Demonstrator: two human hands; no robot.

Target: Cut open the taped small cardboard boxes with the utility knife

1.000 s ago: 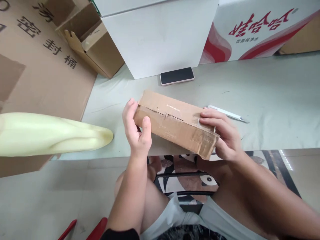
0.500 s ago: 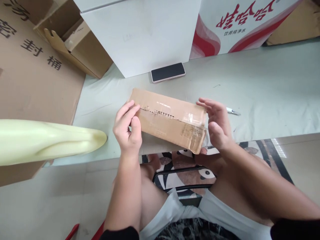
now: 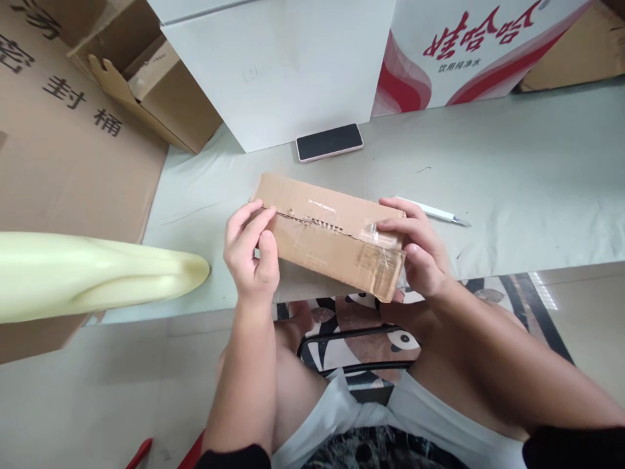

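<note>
A small brown cardboard box point(image 3: 322, 238) lies slantwise at the near edge of the cloth-covered table, its right corner jutting past the edge. A torn seam with ragged corrugation runs along its top, and clear tape covers its right end. My left hand point(image 3: 251, 247) grips the box's left end, fingertips on top and thumb at the near side. At the other end, my right hand point(image 3: 420, 244) has its fingers on the taped top and its thumb by the end face. Just beyond the right hand lies a white utility knife point(image 3: 437, 212), its blade pointing right.
A phone point(image 3: 329, 142) rests against a large white box point(image 3: 278, 71) at the back. Beside that stands a red-and-white printed carton point(image 3: 469, 58). Brown cartons point(image 3: 180, 98) fill the left side. A pale yellow curved object point(image 3: 97, 277) reaches in from the left.
My right hand has moved left and closed onto the box's right end, uncovering more of the utility knife. My left hand keeps its hold, and the box has hardly shifted.
</note>
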